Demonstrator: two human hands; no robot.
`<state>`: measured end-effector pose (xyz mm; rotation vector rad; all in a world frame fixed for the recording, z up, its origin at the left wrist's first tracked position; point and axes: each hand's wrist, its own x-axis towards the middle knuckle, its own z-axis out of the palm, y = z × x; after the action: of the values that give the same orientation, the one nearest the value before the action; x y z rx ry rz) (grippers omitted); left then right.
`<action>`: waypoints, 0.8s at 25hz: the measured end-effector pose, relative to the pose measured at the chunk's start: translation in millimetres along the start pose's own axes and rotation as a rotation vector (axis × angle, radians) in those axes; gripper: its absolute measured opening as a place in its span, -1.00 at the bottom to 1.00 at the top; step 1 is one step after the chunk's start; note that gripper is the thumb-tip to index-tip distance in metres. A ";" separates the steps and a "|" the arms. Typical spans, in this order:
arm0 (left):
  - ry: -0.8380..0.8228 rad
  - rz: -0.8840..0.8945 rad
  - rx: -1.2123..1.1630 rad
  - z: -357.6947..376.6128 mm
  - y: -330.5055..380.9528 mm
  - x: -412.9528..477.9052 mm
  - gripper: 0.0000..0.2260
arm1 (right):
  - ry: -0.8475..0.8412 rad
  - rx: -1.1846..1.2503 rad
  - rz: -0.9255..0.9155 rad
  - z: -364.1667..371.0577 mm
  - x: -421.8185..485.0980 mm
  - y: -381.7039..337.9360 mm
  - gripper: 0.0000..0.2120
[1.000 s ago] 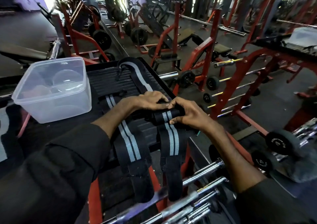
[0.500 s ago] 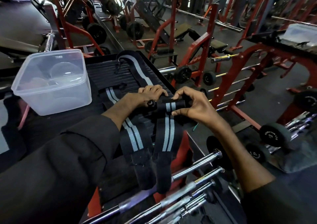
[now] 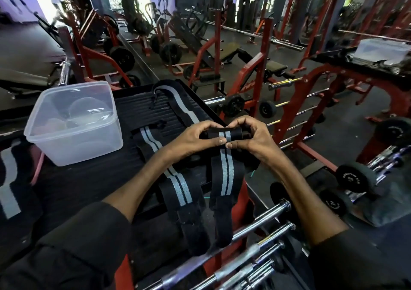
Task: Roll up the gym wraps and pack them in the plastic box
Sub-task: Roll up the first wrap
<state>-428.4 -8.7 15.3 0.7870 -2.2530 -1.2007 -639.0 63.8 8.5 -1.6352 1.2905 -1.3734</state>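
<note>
You are holding the striped wrap (image 3: 224, 134) just right of the middle of the frame, its rolled end lying crosswise between your two hands. Your left hand (image 3: 195, 139) is clasping the roll's left end and your right hand (image 3: 252, 139) is clasping its right end. The thumbs are touching under the roll and the fingertips are meeting above it. Half a second ago your left hand was lying flat over the roll; now it is arching up to mirror the right.

The unrolled tail is hanging down over the near edge of the bench (image 3: 142, 109). A second wrap (image 3: 175, 182) is lying flat just left of it, and a third wrap (image 3: 178, 99) is curving across the bench above your hands. The plastic box (image 3: 73, 147) is sitting open on the bench in the left of the frame, well apart from the roll. Barbells (image 3: 255, 234) are lying at the bottom, below the hanging tail.
</note>
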 end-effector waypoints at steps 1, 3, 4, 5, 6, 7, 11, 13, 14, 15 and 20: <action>0.032 0.018 0.005 2.7 -0.1 -2.0 -0.62 | -0.008 0.002 0.017 0.1 -3.3 -2.0 -0.53; 0.098 0.078 0.021 10.0 -2.4 -6.4 -0.58 | -0.071 0.086 0.100 -2.5 -10.3 -8.0 -0.56; 0.133 0.111 0.032 13.3 -3.4 -8.0 -0.56 | -0.100 0.192 0.167 -5.3 -13.2 -11.7 -0.59; 0.165 0.147 0.049 16.2 -3.7 -9.3 -0.55 | -0.099 0.315 0.232 -7.5 -15.0 -14.5 -0.62; 0.194 0.186 0.070 18.4 -2.4 -10.6 -0.54 | -0.063 0.412 0.286 -9.2 -15.4 -16.4 -0.65; 0.216 0.231 0.093 19.3 -0.1 -10.8 -0.53 | -0.006 0.444 0.326 -10.0 -14.4 -16.9 -0.67; 0.287 0.450 0.200 16.8 7.8 -9.5 -0.52 | -0.095 0.211 0.410 -10.0 -14.8 -14.6 -0.51; 0.314 0.489 0.224 15.7 9.5 -10.3 -0.51 | -0.178 0.202 0.444 -10.4 -18.8 -17.2 -0.47; 0.315 0.488 0.223 15.8 9.9 -10.6 -0.50 | -0.170 0.195 0.431 -11.6 -20.4 -20.0 -0.48; 0.303 0.464 0.204 16.1 10.2 -9.8 -0.50 | -0.145 0.176 0.399 -12.8 -21.6 -24.2 -0.51; 0.074 0.010 -0.106 12.3 22.1 -8.9 -0.58 | -0.023 0.153 0.224 -15.5 -22.4 -37.3 -0.71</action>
<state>-435.6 14.5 26.6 0.7657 -2.1135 -1.2542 -642.9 98.5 38.8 -1.3564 1.2788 -1.2799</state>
